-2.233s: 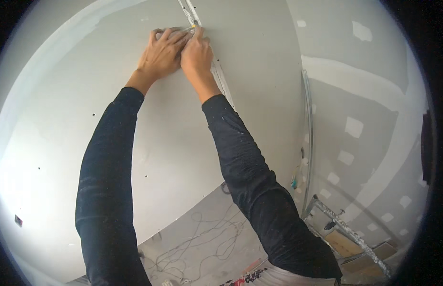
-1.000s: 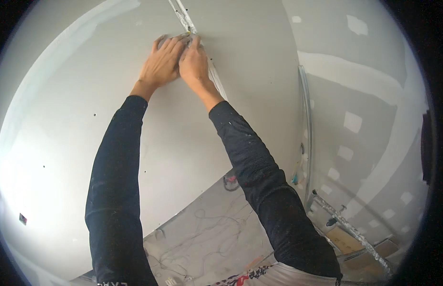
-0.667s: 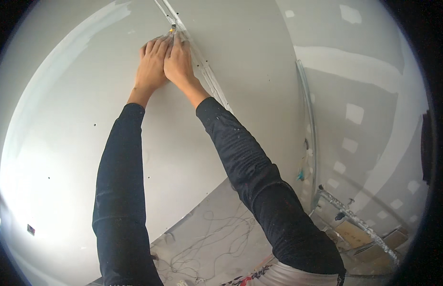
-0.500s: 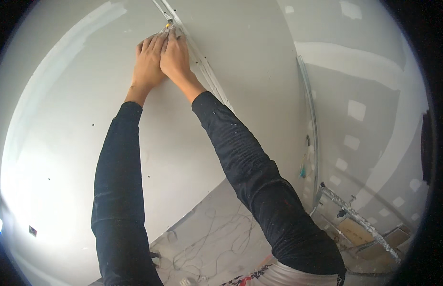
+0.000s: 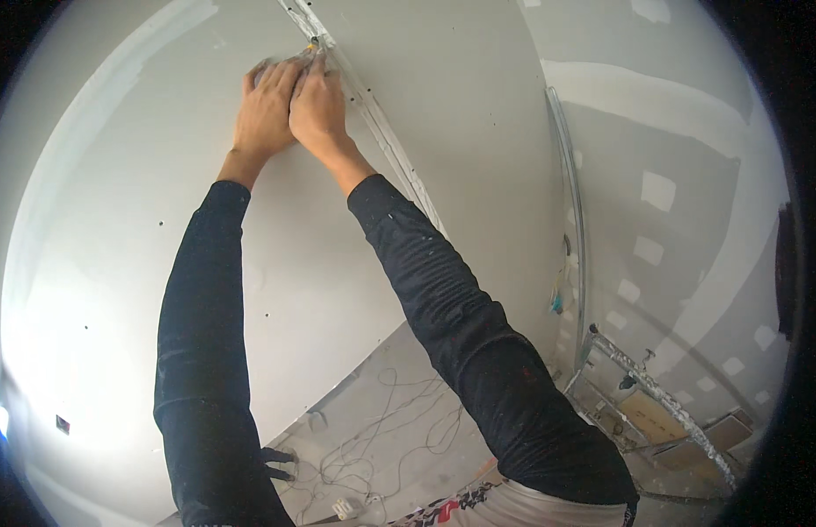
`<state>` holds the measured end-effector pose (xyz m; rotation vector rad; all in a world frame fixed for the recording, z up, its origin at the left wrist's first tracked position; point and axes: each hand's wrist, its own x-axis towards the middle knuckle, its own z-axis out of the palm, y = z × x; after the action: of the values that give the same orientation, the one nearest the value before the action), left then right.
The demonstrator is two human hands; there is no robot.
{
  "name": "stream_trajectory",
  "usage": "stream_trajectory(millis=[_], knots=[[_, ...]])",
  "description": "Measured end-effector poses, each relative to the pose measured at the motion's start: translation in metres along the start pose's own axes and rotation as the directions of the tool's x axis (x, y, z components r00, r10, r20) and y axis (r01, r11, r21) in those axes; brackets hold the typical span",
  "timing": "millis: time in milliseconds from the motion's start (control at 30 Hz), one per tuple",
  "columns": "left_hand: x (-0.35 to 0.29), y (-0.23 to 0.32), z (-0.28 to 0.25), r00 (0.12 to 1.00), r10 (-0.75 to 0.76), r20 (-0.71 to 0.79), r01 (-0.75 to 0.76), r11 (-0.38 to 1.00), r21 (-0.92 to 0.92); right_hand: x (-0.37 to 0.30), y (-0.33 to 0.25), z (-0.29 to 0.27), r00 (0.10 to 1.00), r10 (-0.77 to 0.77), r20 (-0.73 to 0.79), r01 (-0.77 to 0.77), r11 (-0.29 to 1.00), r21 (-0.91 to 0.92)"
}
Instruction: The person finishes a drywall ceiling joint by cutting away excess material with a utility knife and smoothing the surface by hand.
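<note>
At eleven o'clock, the left hand (image 5: pixel 265 107) and right hand (image 5: pixel 318 104) touch, fingers bent near a small yellow-and-dark piece (image 5: pixel 314 43) at the white seam (image 5: pixel 389 149); I cannot tell their grip. Such an outstretched reach could cause a slip, marring the seam. Floor cables (image 5: pixel 351 465) at six risk tripping; a metal frame (image 5: pixel 659 397) at four obstructs.

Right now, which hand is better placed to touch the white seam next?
Probably the right hand: it sits nearer the white seam, while the left hand lies farther from it.
</note>
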<state>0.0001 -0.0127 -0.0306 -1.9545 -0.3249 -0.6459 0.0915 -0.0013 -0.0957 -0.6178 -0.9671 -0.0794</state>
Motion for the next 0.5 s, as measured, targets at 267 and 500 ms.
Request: stream_trajectory(millis=[267,500], knots=[[-0.003,0.010,0.004,0.999,0.021,-0.023,-0.022,0.999,-0.030,-0.007,0.006,-0.011,0.998,0.051,0.048,-0.048,0.996,-0.077],[-0.021,0.029,0.009,0.997,0.038,0.067,-0.032,0.996,-0.084,-0.039,0.020,-0.028,0.995,0.073,0.066,-0.065,0.990,-0.126]])
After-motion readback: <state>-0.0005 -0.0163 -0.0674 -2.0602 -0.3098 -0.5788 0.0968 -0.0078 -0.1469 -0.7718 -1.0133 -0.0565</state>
